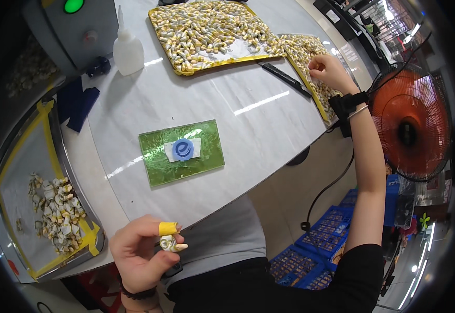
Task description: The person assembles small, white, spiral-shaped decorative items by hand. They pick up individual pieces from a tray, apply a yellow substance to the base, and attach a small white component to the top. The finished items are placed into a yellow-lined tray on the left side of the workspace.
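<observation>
Near the table's front edge, my left hand (143, 249) pinches a few small spiral shells (169, 243) between the thumb and a finger wrapped in yellow tape. My right hand (327, 72) reaches over the narrow yellow-edged tray (318, 99) of small yellow-and-white shells at the far right. Its fingers are curled together, and whatever they hold cannot be made out. Between the hands lies a green glass plate (209, 167). On the plate, a round blue piece (182, 149) with a dark curved mark rests on a white patch.
A larger shell-filled tray (176, 67) stands at the back, with a black pen-like tool (285, 79) beside it. At left are a white squeeze bottle (128, 55), a grey machine (71, 36) and a taped tray (48, 117) holding shells. An orange fan (394, 125) and blue crates (311, 235) stand right.
</observation>
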Demonstrator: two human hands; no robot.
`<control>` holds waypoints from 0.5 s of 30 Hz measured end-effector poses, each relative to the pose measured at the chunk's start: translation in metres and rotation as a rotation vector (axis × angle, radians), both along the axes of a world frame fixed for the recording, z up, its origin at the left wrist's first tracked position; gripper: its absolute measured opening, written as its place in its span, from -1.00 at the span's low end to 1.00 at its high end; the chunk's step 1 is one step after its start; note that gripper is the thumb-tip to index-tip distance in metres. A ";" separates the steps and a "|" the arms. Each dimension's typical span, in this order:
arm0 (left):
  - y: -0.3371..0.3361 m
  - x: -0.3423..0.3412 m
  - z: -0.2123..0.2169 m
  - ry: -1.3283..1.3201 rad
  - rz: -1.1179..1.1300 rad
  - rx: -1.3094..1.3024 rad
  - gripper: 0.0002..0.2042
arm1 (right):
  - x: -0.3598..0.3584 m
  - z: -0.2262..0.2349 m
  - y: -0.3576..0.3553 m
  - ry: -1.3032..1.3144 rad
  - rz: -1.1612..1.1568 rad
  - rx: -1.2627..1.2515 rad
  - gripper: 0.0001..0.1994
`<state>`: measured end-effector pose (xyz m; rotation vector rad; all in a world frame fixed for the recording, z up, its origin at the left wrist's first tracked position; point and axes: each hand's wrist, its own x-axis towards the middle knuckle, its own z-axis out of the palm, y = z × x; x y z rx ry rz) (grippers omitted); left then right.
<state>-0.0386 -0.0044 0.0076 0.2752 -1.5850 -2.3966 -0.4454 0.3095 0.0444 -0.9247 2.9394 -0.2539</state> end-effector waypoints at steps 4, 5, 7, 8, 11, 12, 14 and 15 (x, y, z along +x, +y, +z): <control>-0.002 0.000 0.001 0.002 -0.019 0.026 -0.69 | 0.013 0.006 -0.007 0.015 -0.022 -0.158 -0.87; -0.002 0.000 0.001 0.006 -0.029 0.032 -0.69 | 0.018 0.012 -0.009 0.043 0.000 -0.241 -0.88; 0.000 -0.002 0.003 0.007 -0.033 0.037 -0.70 | 0.041 0.031 -0.028 -0.029 -0.004 -0.391 -0.90; 0.001 -0.002 0.003 0.010 -0.037 0.034 -0.70 | 0.054 0.035 -0.038 -0.142 0.079 -0.570 -0.87; -0.001 -0.001 0.002 0.002 -0.040 0.015 -0.71 | 0.115 0.046 -0.090 -0.400 0.275 -0.692 -0.85; -0.002 -0.001 0.002 0.010 -0.043 0.030 -0.71 | 0.138 0.051 -0.103 -0.495 0.318 -0.696 -0.84; -0.003 0.002 0.000 0.013 -0.027 0.041 -0.71 | 0.173 0.042 -0.132 -0.550 0.452 -0.619 -0.85; -0.003 0.003 0.000 0.019 -0.035 0.033 -0.72 | 0.182 0.038 -0.143 -0.519 0.570 -0.553 -0.85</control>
